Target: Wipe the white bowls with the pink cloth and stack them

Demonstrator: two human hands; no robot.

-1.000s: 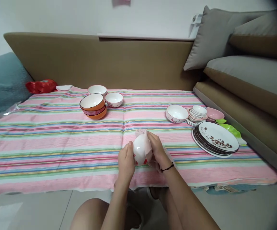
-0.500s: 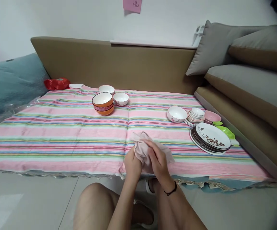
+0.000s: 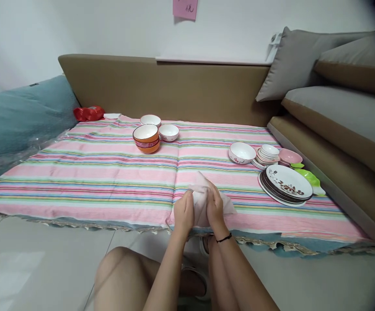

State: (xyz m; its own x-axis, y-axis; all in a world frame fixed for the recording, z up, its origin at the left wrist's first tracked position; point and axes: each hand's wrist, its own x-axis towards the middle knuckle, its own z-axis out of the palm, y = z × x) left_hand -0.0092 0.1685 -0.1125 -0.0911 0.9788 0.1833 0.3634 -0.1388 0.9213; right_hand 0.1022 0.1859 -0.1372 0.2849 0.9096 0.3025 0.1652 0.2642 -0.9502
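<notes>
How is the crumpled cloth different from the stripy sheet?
The cloth is plain and pale; the sheet is pink with coloured stripes. The cloth is bunched between the left hand and right hand; the sheet lies spread out. The cloth is small; the sheet is much bigger. Both look like fabric.

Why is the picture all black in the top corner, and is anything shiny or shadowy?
Head view: the top right corner past the grey cushions is dark and blurry, but I can't tell why; head view: pale glare brightens the floor at lower left; head view: a soft shadow shows under the pink note.
</notes>
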